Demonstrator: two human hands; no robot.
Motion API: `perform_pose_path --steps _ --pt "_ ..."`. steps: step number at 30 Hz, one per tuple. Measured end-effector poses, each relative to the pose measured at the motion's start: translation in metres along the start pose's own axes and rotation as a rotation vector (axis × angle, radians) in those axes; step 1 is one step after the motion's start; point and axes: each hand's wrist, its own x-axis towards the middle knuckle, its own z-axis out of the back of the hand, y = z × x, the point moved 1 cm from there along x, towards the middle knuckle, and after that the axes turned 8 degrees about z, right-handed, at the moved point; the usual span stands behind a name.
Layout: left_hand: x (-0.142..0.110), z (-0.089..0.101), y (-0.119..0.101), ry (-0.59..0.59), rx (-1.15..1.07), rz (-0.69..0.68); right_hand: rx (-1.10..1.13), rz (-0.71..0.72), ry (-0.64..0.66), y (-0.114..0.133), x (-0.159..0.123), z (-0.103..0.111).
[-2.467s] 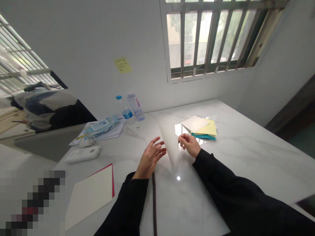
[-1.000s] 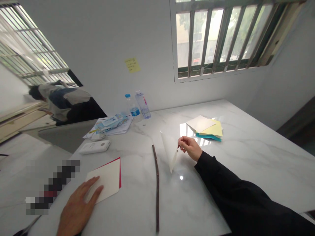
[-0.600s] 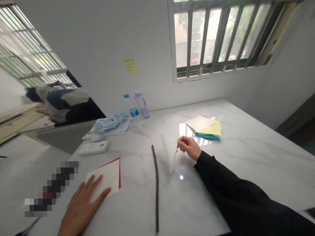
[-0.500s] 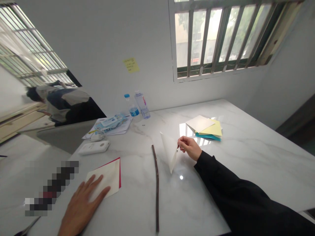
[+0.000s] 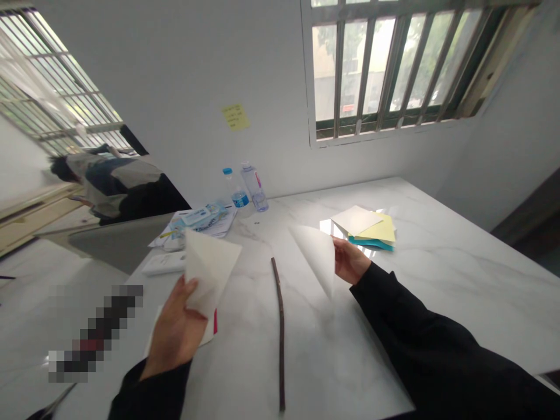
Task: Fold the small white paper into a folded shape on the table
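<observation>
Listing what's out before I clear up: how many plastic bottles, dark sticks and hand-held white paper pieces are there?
Plastic bottles: 2
Dark stick: 1
White paper pieces held in the left hand and right hand: 2
Total: 5

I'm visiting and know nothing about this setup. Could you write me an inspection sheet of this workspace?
Surface: white marble table, glossy, reflecting light.
Job's things: white paper sheet, pale paper sheet, both lifted off the table; dark twig lying between the hands.
Clutter: stacked coloured papers, two plastic bottles, wipes packet, white device, red-edged card.
Grips: left hand holds the white sheet; right hand holds the pale sheet.
Cables: nothing seen.
Surroundings: barred window, yellow sticky note, mirror reflecting a person.
</observation>
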Motion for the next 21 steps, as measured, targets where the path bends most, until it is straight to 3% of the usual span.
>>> perform_pose_path --steps 1,3,4,6,9,12,21 --pt "0.005 -0.018 -0.016 0.064 -0.111 0.011 0.059 -0.003 0.011 0.002 0.0 0.002" --pt "0.012 -0.057 -0.048 0.312 -0.684 0.199 0.187 -0.012 0.038 0.001 0.003 0.007" --pt "0.014 -0.075 -0.062 0.416 -0.862 0.258 0.226 -0.011 0.046 -0.002 0.004 0.01" --pt "0.015 -0.107 -0.085 0.561 -1.042 0.317 0.268 0.003 0.041 -0.009 0.008 0.014" --pt "0.011 -0.139 -0.097 0.629 -1.067 0.325 0.306 0.012 0.016 -0.019 0.012 0.017" --pt "0.004 -0.151 -0.095 0.695 -1.067 0.302 0.327 0.008 -0.027 -0.024 0.013 0.017" --pt "-0.01 -0.152 -0.092 0.728 -1.019 0.257 0.369 -0.072 -0.132 -0.016 0.01 0.004"
